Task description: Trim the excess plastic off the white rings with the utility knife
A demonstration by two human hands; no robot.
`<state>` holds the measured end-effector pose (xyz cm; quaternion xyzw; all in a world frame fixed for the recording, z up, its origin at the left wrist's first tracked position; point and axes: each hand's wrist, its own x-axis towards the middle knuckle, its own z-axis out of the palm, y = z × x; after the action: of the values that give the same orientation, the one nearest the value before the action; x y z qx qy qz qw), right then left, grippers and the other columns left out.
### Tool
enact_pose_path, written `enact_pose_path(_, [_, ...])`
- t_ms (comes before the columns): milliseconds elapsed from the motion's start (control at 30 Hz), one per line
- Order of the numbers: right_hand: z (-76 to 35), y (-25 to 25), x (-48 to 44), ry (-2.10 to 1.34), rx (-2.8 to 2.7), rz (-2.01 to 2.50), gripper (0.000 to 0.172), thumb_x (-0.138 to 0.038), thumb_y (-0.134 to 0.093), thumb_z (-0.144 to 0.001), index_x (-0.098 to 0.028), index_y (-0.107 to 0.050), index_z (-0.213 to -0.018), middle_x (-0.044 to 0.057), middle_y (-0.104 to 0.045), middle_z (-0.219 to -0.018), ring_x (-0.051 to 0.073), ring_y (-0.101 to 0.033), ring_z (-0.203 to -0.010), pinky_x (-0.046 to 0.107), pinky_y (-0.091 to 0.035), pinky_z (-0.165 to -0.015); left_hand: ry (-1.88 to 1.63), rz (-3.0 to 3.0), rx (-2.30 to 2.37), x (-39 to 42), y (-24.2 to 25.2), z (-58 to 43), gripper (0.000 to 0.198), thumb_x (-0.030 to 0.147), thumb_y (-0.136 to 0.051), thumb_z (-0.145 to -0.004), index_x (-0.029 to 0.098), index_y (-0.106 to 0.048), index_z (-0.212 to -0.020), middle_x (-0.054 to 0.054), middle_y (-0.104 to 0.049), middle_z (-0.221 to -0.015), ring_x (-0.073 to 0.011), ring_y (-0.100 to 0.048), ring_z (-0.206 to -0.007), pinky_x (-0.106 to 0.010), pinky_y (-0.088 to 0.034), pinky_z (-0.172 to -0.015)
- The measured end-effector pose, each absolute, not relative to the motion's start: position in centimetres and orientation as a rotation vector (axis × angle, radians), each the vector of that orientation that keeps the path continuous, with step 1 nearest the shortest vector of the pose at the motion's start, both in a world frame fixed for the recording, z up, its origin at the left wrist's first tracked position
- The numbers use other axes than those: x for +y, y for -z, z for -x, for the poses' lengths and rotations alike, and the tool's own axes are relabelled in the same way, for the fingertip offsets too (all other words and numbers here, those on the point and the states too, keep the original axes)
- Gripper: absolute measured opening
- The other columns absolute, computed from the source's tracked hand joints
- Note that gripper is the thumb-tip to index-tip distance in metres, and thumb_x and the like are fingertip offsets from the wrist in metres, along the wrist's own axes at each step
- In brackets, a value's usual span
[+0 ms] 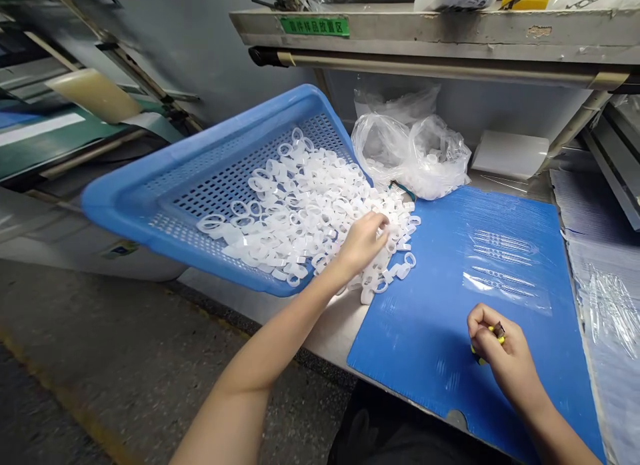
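Observation:
A heap of white plastic ring-shaped parts (pixel 320 198) spills from the lowered right end of a blue perforated basket (pixel 200 145) onto the table. My left hand (pixel 364 242) reaches over the right side of the heap. Its thumb and fingers are bent toward each other, with white plastic showing between them; how firmly it is gripped I cannot tell. My right hand (pixel 500 345), above the blue sheet (pixel 425 332), is closed around a small yellow-and-black hand tool (pixel 498 331). Most of that tool is hidden in the palm. Several loose rings lie on the sheet's left edge.
Clear plastic bags (pixel 415 152) with white parts stand behind the heap. Flat clear packets (pixel 505 265) lie on the blue sheet. A shelf (pixel 425 35) with a green label overhangs the back. More clear plastic (pixel 613 305) lies at the right.

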<state>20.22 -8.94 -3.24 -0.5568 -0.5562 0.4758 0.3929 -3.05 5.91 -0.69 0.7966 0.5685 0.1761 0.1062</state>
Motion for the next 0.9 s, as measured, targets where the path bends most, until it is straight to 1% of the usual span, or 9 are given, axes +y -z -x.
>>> enact_pose_path(67, [-20.1,2.8,-8.8,-1.147,-1.368,1.424,0.015,-0.026,-0.043,-0.088,-0.021,-0.053,-0.079,-0.006,-0.039,-0.053,0.012,-0.036,-0.047,0.024,-0.030,-0.045,-0.559,-2.388,1.469,3.1,0.0,1.6,0.007,0.018,-0.054,-0.088,0.017,-0.060,-0.091,-0.004,-0.066,-0.092,-0.0158,-0.062,-0.082,-0.026,-0.050,-0.075])
enact_pose_path(133, [-19.9,2.5,-8.6,-1.059,-1.390,1.424,0.016,-0.030,-0.048,-0.091,-0.020,-0.057,-0.099,-0.004,-0.050,-0.060,0.012,-0.043,-0.049,0.024,-0.035,-0.047,-0.735,-2.444,1.101,0.3,-0.2,0.2,0.009,0.015,-0.053,-0.089,0.015,-0.061,-0.093,-0.004,-0.065,-0.089,-0.0145,-0.063,-0.079,-0.025,-0.051,-0.073])
enact_pose_path(200, [-19.8,2.3,-8.5,-0.950,-1.495,1.411,0.020,-0.029,-0.054,-0.090,-0.020,-0.057,-0.107,-0.003,-0.056,-0.067,0.011,-0.046,-0.050,0.024,-0.038,-0.050,-0.766,-2.501,0.900,-1.8,-0.3,-0.9,0.013,0.014,-0.049,-0.091,0.012,-0.061,-0.097,-0.007,-0.064,-0.090,-0.0153,-0.063,-0.080,-0.025,-0.052,-0.072])
enact_pose_path(300, [-19.8,2.2,-8.4,-0.734,-1.637,1.364,0.009,-0.026,-0.057,-0.090,-0.021,-0.062,-0.096,-0.003,-0.059,-0.068,0.011,-0.049,-0.051,0.023,-0.040,-0.052,-0.770,-2.479,0.778,-3.1,-0.2,-1.9,0.015,0.013,-0.048,-0.092,0.010,-0.061,-0.099,-0.008,-0.063,-0.091,-0.0155,-0.063,-0.079,-0.025,-0.052,-0.070])
enact_pose_path(367, [-19.8,2.3,-8.6,-0.638,-1.665,1.333,0.006,-0.024,-0.057,-0.091,-0.021,-0.062,-0.092,-0.003,-0.061,-0.067,0.011,-0.053,-0.053,0.022,-0.042,-0.052,-0.784,-2.361,0.769,-3.1,-0.4,-2.0,0.014,0.013,-0.052,-0.090,0.012,-0.061,-0.100,-0.007,-0.063,-0.092,-0.0143,-0.062,-0.078,-0.024,-0.052,-0.070])
enact_pose_path(500, [-19.9,2.1,-9.1,-0.578,-1.657,1.291,0.006,-0.024,-0.056,-0.093,-0.022,-0.061,-0.096,-0.002,-0.064,-0.069,0.011,-0.058,-0.052,0.021,-0.045,-0.052,-0.797,-2.040,0.808,-2.6,-1.1,-1.9,0.014,0.016,-0.065,-0.083,0.015,-0.065,-0.097,-0.005,-0.063,-0.093,-0.0080,-0.050,-0.060,-0.023,-0.047,-0.062])
enact_pose_path(600, [-20.0,1.9,-9.3,-0.560,-1.688,1.251,0.007,-0.022,-0.054,-0.094,-0.022,-0.060,-0.098,-0.002,-0.065,-0.070,0.011,-0.059,-0.051,0.021,-0.045,-0.051,-0.754,-1.835,0.807,-2.3,-1.3,-1.8,0.011,0.015,-0.068,-0.080,0.015,-0.069,-0.091,-0.003,-0.062,-0.088,-0.0061,-0.044,-0.055,-0.021,-0.042,-0.057])
enact_pose_path(800, [-19.9,1.5,-9.3,-0.513,-1.769,1.180,0.009,-0.022,-0.050,-0.096,-0.021,-0.058,-0.100,-0.001,-0.065,-0.066,0.011,-0.056,-0.048,0.022,-0.044,-0.049,-0.747,-1.610,0.754,-2.4,-0.8,-2.0,0.009,0.021,-0.069,-0.080,0.014,-0.072,-0.084,-0.004,-0.063,-0.080,-0.0068,-0.045,-0.055,-0.020,-0.036,-0.051])
enact_pose_path(900, [-19.9,1.1,-9.4,-0.488,-1.792,1.147,0.011,-0.025,-0.048,-0.098,-0.021,-0.058,-0.100,0.000,-0.066,-0.064,0.012,-0.059,-0.048,0.022,-0.046,-0.049,-0.794,-1.638,0.702,-2.8,-1.0,-1.9,0.014,0.028,-0.070,-0.081,0.014,-0.072,-0.081,-0.005,-0.063,-0.077,-0.0087,-0.049,-0.057,-0.020,-0.037,-0.050])
